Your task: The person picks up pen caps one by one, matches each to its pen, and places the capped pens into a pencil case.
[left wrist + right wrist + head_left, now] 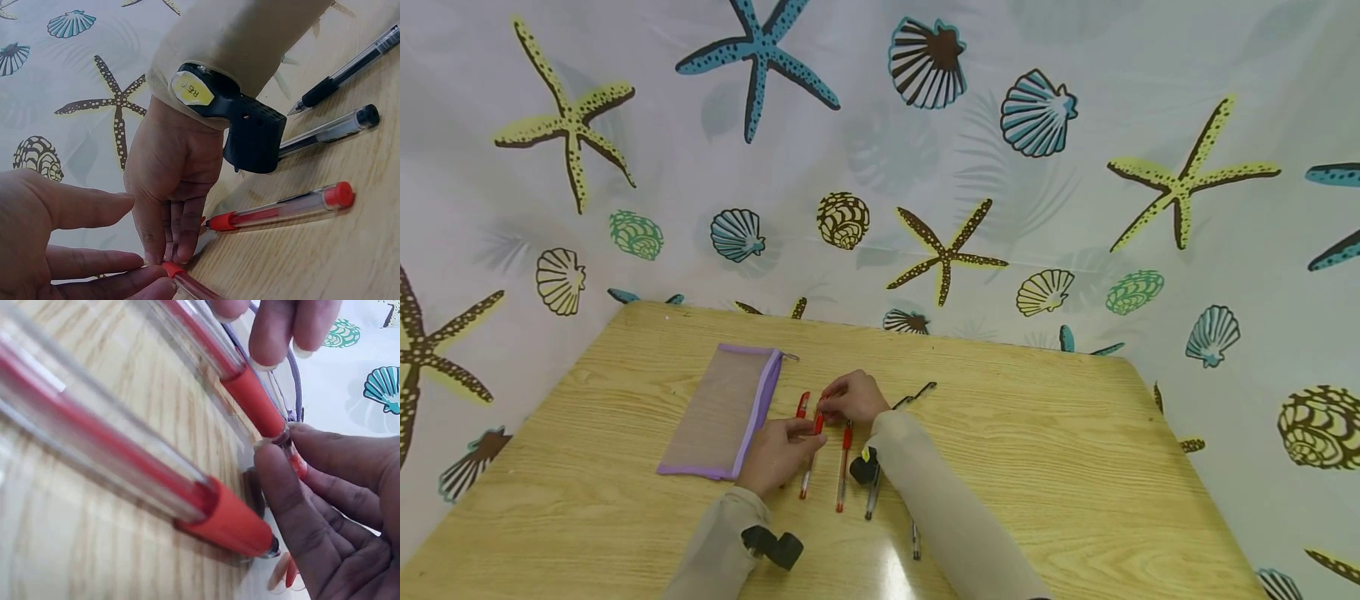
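My right hand (853, 398) pinches the tip end of a red gel pen (253, 403) between thumb and finger. A small red piece (299, 464) shows among those fingers, just past the pen's tip. My left hand (777, 454) is beside the same pen, its thumb spread away from its fingers in the left wrist view. Its fingertips (269, 353) are right at the pen's red grip. Close by on the right lies another uncapped red pen (844, 467). A capped red pen (803, 405) is to the left, partly hidden by the left hand.
A mesh pouch (718, 408) with purple edging lies on the wooden table (1060, 467) to the left. Black pens (331, 131) lie to the right, partly under the right arm. Black caps (928, 388) lie behind that arm. A shell-print cloth (865, 167) hangs behind.
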Motion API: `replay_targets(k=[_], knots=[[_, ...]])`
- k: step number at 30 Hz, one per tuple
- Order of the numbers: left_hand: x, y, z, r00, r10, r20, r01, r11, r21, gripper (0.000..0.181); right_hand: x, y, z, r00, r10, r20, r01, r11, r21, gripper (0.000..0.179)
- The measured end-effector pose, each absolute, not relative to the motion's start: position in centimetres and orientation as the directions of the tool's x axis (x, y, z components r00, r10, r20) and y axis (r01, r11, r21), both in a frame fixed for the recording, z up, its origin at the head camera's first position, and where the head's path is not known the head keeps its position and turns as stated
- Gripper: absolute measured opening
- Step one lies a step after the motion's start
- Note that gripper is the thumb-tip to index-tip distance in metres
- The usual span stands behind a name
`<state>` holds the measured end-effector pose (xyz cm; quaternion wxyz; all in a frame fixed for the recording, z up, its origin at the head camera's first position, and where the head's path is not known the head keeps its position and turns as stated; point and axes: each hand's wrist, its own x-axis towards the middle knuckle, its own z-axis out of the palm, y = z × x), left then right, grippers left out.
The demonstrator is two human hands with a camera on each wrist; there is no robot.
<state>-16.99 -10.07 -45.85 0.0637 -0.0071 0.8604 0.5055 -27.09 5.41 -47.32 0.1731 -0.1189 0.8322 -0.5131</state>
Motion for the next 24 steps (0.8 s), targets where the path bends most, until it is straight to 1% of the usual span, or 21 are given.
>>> replay_targets(k=[9, 17, 24], knots=[[-17.16, -10.18, -46.33, -0.992, 0.064, -0.109, -0.061, 0.508, 0.859, 0.04, -27.26, 4.88, -47.28, -0.91, -0.375, -0.176, -0.06, 0.539, -0.84, 0.01], [-16.9, -10.03, -46.13, -0.993, 0.058, -0.098, -0.057, 0.499, 0.865, 0.039, -27.22, 4.59, -47.3, -0.905, -0.381, -0.192, -0.048, 0.539, -0.841, 0.012], [-16.98, -9.68, -46.14, -0.996, 0.055, -0.067, -0.032, 0.484, 0.875, 0.038, -27.42, 5.1, -47.27, -0.909, -0.386, -0.156, -0.098, 0.562, -0.821, 0.014]])
